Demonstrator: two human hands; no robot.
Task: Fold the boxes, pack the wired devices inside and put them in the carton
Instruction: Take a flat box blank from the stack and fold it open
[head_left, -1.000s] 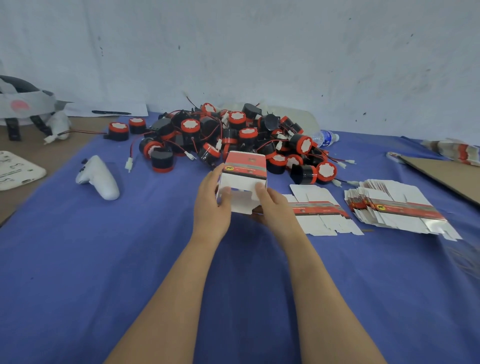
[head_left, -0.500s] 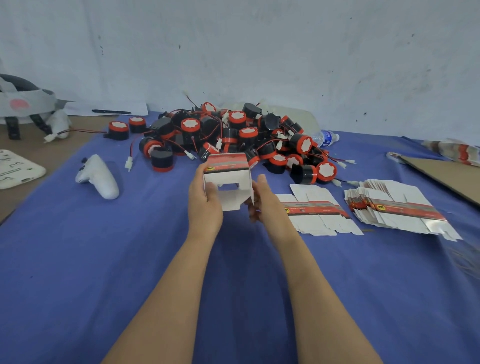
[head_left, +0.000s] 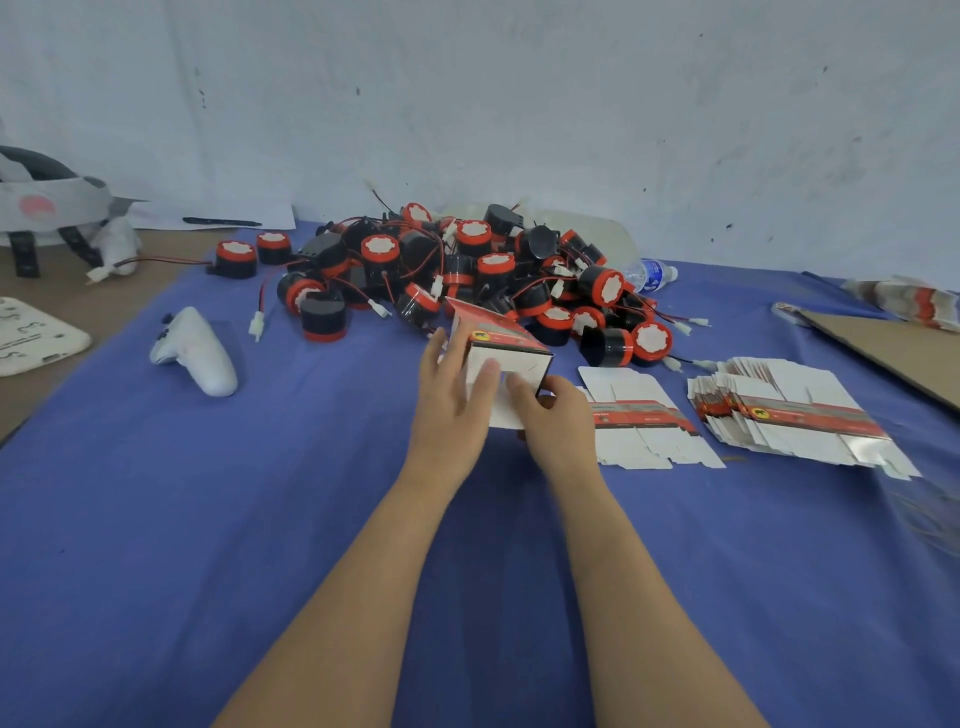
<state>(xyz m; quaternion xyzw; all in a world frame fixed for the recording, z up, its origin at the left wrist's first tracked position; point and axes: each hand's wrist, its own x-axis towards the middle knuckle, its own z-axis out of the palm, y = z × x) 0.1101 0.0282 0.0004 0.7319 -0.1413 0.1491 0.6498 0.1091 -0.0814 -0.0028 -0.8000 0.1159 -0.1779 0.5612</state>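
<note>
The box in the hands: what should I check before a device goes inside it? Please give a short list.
1. Box held by left hand and right hand: ok.
2. Bottom flaps closed: cannot tell.
3. Wired devices piled just behind it: ok.
4. Flat boxes ready beside the right hand: ok.
5. Brown cardboard at the right edge is the carton: cannot tell.

A blue cloth (head_left: 156, 519) covers most of the desk (head_left: 57, 296). A white game controller (head_left: 195, 351) lies at ten o'clock, with a white pad (head_left: 31, 340) and a strapped headset (head_left: 47, 208) beyond it. A black pen (head_left: 221, 222) rests on paper (head_left: 275, 214) at eleven. A water bottle (head_left: 649, 274) lies on its side at one o'clock.
</note>
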